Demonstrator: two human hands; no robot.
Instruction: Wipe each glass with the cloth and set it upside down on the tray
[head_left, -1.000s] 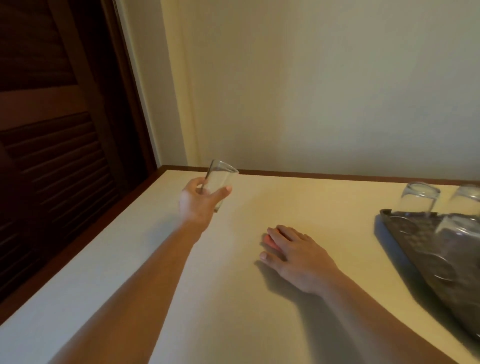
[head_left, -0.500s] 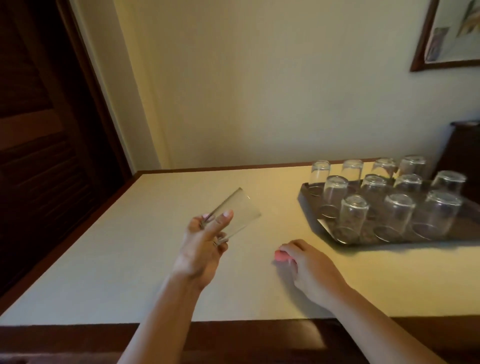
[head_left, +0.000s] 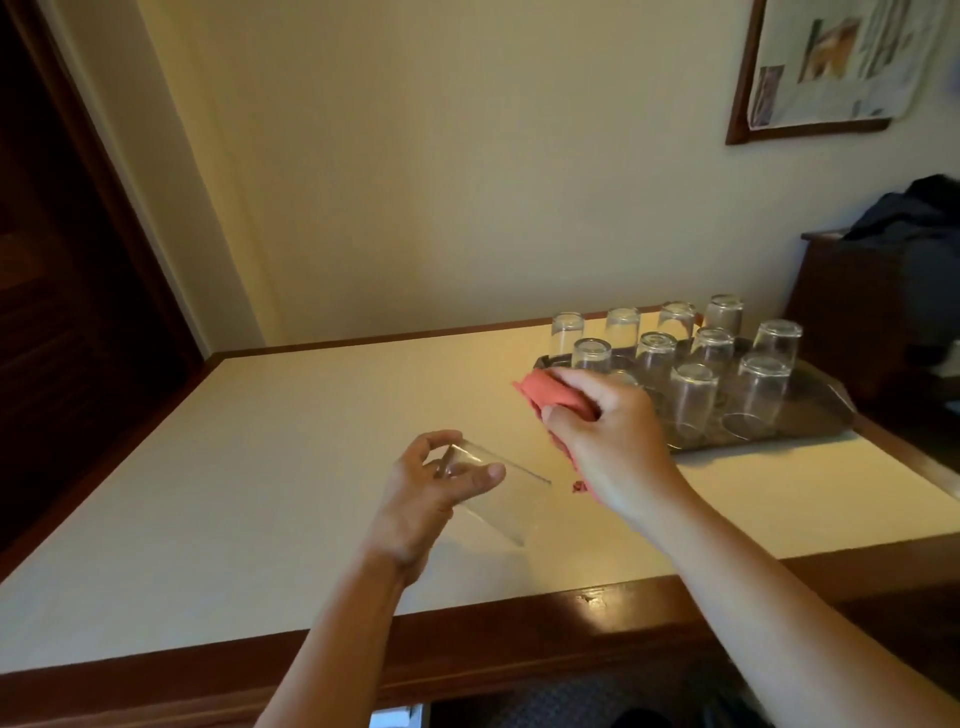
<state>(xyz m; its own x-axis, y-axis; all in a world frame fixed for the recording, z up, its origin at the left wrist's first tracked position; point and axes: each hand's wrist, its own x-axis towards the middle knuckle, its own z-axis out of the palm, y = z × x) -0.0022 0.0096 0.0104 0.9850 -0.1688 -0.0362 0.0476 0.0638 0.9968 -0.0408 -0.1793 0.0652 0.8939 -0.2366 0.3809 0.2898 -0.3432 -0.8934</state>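
Lifted off table since earlier: crumpled red cloth, bunched in right hand. Clear smooth tapered glass, tilted, base pinched by left hand.

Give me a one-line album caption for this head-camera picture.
Left hand holds a tilted glass while the right hand lifts a pink cloth beside the tray of upturned glasses.

Clear glass tilted sideways, red cloth bunched — upturned glasses on tray
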